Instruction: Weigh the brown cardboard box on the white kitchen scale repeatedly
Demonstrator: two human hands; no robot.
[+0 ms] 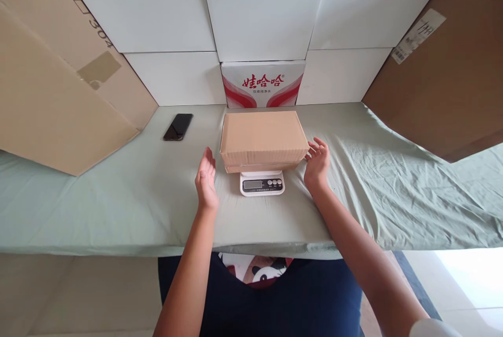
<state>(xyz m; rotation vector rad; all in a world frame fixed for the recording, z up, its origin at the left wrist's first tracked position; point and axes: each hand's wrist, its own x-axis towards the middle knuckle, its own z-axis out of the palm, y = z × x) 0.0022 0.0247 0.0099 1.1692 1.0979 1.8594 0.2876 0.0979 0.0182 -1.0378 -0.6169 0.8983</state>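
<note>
A closed brown cardboard box (264,135) rests on top of a white kitchen scale (262,184), hiding most of its platform. The scale's small grey display and several round buttons face me; I cannot read any figure on the display. My left hand (206,180) is open just left of the box, palm turned towards it, with a gap between them. At the box's right front corner is my right hand (317,164), open with fingers apart and loosely curved. Its fingertips are at the box's edge, and whether they touch it I cannot tell.
A black phone (178,127) lies on the green cloth (157,200) to the left. Behind the box stands a white and red carton (263,85) before white panels. Large cardboard sheets flank the table, one left (70,80) and one right (448,75).
</note>
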